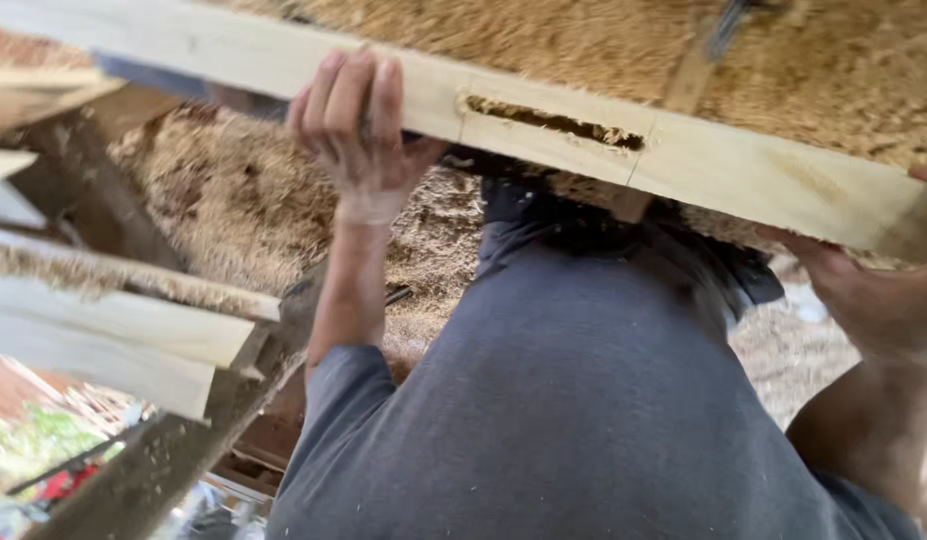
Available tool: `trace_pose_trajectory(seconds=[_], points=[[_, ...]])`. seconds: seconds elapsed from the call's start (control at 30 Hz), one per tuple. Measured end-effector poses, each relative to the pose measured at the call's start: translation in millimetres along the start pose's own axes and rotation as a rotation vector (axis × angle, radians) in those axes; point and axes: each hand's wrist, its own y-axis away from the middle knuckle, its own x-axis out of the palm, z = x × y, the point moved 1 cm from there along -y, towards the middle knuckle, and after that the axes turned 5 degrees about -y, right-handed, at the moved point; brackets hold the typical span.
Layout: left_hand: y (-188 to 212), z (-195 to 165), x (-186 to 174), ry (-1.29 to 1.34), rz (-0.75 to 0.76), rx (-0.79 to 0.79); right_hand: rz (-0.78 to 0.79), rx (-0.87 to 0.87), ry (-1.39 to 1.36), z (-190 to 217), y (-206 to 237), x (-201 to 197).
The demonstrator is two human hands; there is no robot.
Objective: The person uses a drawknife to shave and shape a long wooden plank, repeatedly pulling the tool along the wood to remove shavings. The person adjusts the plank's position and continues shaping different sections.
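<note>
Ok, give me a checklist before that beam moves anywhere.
1. Left hand grip on the pale beam: ok, fingers wrapped over its face.
2. Right hand under the beam's end: cannot tell, grip partly out of frame.
3. Slot clean: not ok, ragged fibres along its edges.
4. Stacked planks apart from the beam: ok, lower at the left.
5. Footing: cannot tell, hidden behind the grey shirt.

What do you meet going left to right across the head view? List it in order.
stacked pale boards → a co-worker's hand gripping the pale wooden beam → mortise slot cut in that beam → co-worker's other hand under the beam's right end.
</note>
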Motion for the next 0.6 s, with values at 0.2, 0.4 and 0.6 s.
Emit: trace_pose_trajectory(seconds=[0.2, 0.4, 0.6], points=[[3.1, -35.5, -33.5, 0.209, 0.072, -0.057, -0.168, -0.12, 0.01, 1.3, -22.7, 34.6], [-25.8, -111.7, -49.0, 0.4, 0.067, -0.082, -0.173, -0.135, -0.026, -21.3, -10.5, 33.9], [-35.2, -201.5, -72.2, 0.796, 0.172, 0.034, -0.375, 0.027, -0.178, 1.6, -30.1, 30.5]])
